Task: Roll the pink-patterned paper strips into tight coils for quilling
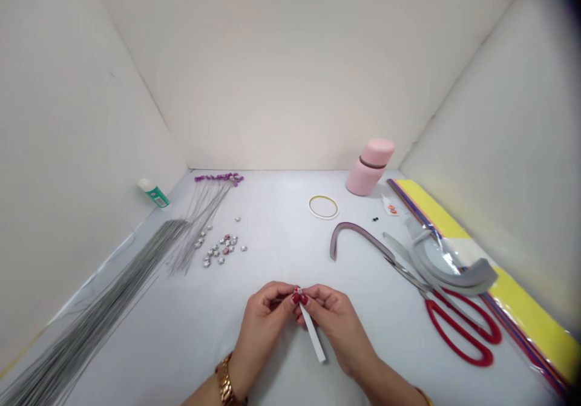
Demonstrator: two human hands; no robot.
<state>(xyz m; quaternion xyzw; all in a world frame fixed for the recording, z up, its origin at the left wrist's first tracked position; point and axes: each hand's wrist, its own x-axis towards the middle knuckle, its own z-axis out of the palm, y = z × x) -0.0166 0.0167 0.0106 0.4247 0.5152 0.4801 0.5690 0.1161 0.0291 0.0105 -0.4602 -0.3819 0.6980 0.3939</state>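
A narrow white paper strip hangs toward me from between my fingertips, at the front middle of the table. My left hand and my right hand meet at its upper end, thumbs side by side, both pinching it. The pinched end is mostly covered by the thumbs and fingers, so its exact shape there cannot be made out. Left of the hands lies a loose group of small silver folded paper stars, a couple of them pinkish.
Grey wires lie along the left, with purple-tipped stems behind and a glue stick. To the right are red-handled scissors, curled strips, a tape ring, a pink bottle, a glue bottle and coloured sheets.
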